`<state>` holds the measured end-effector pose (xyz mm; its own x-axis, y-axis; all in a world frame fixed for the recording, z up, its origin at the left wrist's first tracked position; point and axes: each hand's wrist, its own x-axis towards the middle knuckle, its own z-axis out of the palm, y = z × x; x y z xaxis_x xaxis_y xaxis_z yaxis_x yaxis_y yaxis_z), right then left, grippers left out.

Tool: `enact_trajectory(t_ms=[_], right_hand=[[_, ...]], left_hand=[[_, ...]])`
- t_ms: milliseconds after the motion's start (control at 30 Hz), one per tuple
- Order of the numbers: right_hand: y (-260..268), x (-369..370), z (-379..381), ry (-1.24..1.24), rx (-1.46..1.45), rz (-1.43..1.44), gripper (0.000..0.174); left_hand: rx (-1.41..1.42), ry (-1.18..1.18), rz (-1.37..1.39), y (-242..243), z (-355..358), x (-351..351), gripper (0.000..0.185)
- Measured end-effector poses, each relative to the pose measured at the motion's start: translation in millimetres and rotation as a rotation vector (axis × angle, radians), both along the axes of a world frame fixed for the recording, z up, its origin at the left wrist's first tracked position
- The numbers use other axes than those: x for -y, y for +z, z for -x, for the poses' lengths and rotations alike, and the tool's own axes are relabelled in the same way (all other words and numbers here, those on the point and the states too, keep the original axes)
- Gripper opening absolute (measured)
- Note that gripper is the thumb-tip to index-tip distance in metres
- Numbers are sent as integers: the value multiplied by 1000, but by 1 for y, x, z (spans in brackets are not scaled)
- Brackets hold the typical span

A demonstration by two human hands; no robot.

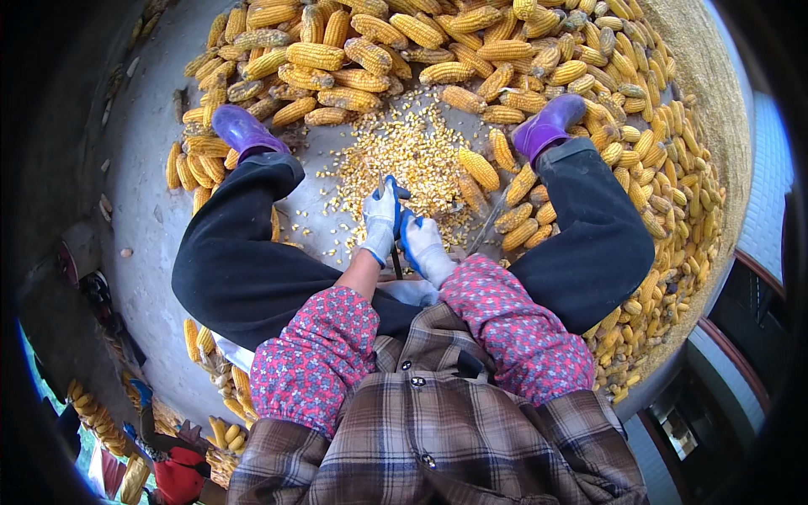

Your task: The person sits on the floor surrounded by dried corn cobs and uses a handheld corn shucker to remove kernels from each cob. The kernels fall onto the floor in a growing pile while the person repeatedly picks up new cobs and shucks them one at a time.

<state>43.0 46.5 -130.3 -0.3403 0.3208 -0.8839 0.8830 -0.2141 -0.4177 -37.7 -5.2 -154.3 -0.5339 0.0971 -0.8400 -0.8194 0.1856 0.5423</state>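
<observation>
My left hand [379,218] and my right hand [423,241] meet in front of my lap, both in white knitted gloves with blue-coated palms. Their fingers curl inward, hiding whatever lies between them. A slim dark bar [396,262] shows below the hands, running towards my lap. Past the left fingertips a small grey-brown tip [381,184] sticks out; whether it belongs to the bar is unclear. Loose corn kernels [404,151] cover the concrete floor just beyond the gloves. A yellow corn cob [478,169] rests at the right edge of these kernels.
A big heap of corn cobs [637,145] curves from ahead round to my right. Purple boots [247,131] flank the kernels. Bare concrete [142,170] stretches left. Behind on the left, a person in red [180,473] is near more cobs. A thin stick [489,224] slants beside my right knee.
</observation>
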Motion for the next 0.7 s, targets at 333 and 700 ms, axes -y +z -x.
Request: enact_trajectory(t_ms=[333,700], right_hand=[[62,-38,3,-131,3,220,43],[63,-24,12,964,-86,-333,42]], left_hand=[[-159,-210,58,10,3,2,52],[189,-70,-93,2,10,3,53]])
